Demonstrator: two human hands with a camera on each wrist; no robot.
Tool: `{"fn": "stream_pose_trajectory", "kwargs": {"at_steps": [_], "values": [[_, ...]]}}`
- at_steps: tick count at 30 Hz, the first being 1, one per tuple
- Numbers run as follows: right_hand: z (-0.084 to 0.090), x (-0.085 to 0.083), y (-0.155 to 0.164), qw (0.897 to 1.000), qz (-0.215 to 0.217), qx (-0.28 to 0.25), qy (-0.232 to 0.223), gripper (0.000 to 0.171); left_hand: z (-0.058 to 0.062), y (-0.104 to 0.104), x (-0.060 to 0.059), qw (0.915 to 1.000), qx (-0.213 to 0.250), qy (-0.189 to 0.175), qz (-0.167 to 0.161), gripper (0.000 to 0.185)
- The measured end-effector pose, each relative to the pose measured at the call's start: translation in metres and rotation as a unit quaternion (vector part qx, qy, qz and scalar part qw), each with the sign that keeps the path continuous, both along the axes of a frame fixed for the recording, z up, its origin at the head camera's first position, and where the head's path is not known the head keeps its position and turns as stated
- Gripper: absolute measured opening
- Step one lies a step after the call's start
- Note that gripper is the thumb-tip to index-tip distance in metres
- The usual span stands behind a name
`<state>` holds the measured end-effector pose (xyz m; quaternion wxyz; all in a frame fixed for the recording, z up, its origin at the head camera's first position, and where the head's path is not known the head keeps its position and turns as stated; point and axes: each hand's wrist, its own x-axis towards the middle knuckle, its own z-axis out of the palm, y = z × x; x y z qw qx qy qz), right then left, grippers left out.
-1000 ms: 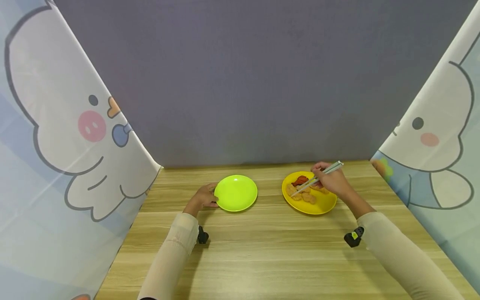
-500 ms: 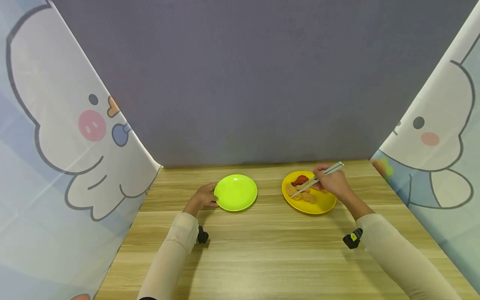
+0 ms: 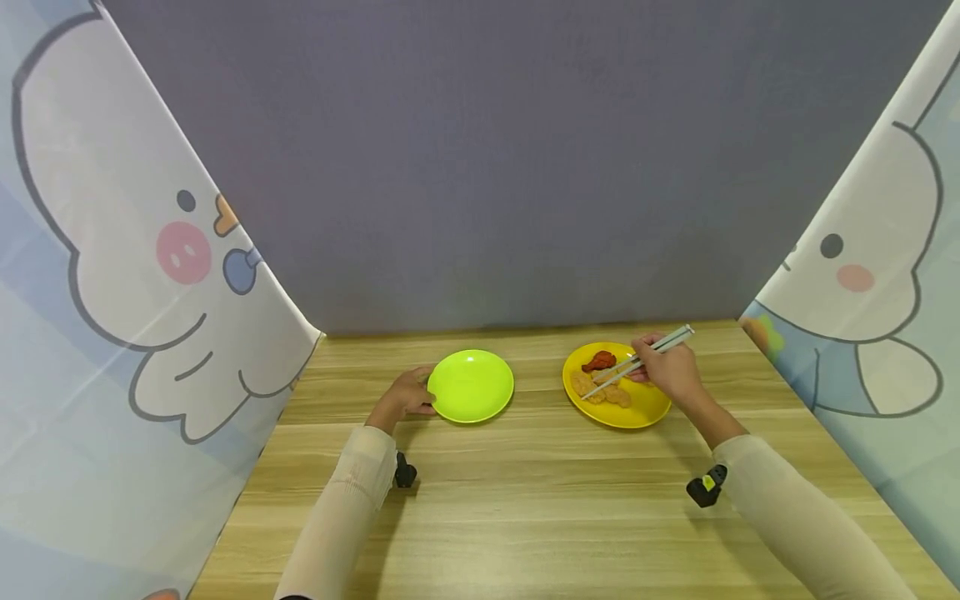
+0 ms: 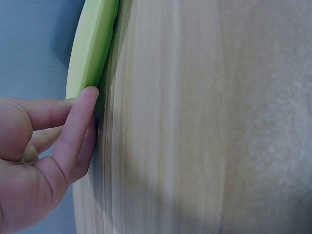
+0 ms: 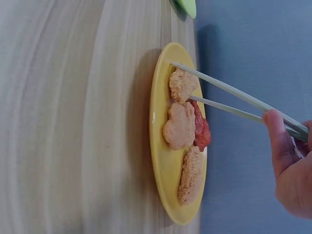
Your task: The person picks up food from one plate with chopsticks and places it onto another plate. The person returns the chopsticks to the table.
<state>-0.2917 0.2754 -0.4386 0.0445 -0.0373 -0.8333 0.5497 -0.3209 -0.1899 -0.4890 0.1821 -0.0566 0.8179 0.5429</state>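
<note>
My left hand (image 3: 411,392) pinches the left rim of a lime-green plate (image 3: 471,386); in the left wrist view, fingertips (image 4: 90,95) sit right at its edge. My right hand (image 3: 670,368) holds a pair of pale chopsticks (image 5: 243,97) over a yellow plate (image 3: 648,410). Their tips are spread, one on each side of a piece of fried chicken (image 5: 183,84) at the plate's end in the right wrist view. Also on that plate lie another breaded piece (image 5: 179,126), a longer breaded piece (image 5: 190,176) and a red drumstick-like piece (image 3: 599,361).
Both plates rest toward the back of a wood-grain table (image 3: 510,508), with a gap between them. A grey panel (image 3: 480,183) rises behind the table. Cartoon-printed sheets (image 3: 112,275) stand along both sides.
My right hand has shifted slightly to the right and toward me, with the chopsticks tilting along and their tips staying by the fried chicken. My left hand and the green plate have stayed put.
</note>
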Motion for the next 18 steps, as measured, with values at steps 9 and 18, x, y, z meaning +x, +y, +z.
{"fn": "stream_pose_trajectory", "kwargs": {"at_steps": [9,18], "values": [[-0.011,0.001,0.005,0.997,-0.030,-0.066,0.016,0.043,0.000,0.000,-0.001,1.0000,-0.006,0.003,0.000,0.074],[-0.009,0.005,0.012,0.991,-0.046,-0.120,0.025,0.026,-0.002,-0.002,-0.002,1.0000,0.005,-0.002,-0.005,0.075]]}}
